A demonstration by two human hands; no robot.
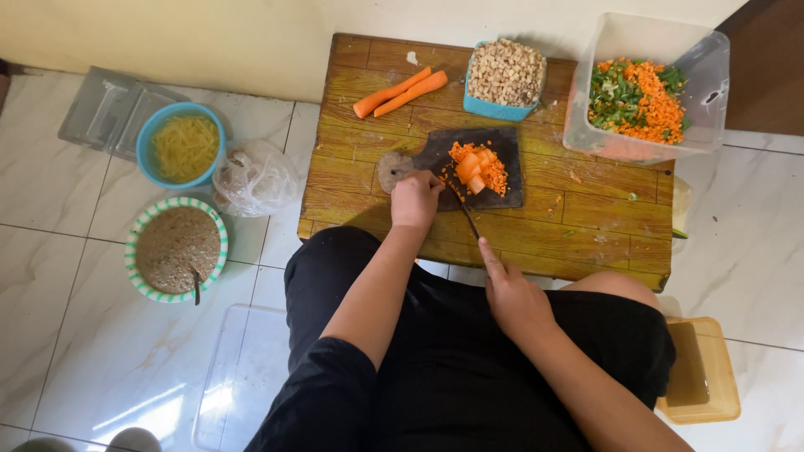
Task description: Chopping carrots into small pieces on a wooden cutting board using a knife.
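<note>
My right hand (pixel 508 289) grips a knife (pixel 466 213) whose blade reaches onto a dark cutting board (pixel 504 194). On the board lies a heap of diced carrot and some larger carrot slices (pixel 476 166). My left hand (pixel 414 199) rests closed at the board's near left edge, beside the carrot pieces. The board sits on a low yellow wooden table (pixel 586 226).
Two whole carrots (pixel 400 92) and a blue tub of pale diced bits (pixel 504 75) sit at the table's back. A clear tub (pixel 708 67) holds chopped greens and carrot. On the floor: blue bowl of yellow shreds (pixel 182 146), green-rimmed bowl of brown paste (pixel 177 249), plastic bag (pixel 254 177), orange lid (pixel 703 372).
</note>
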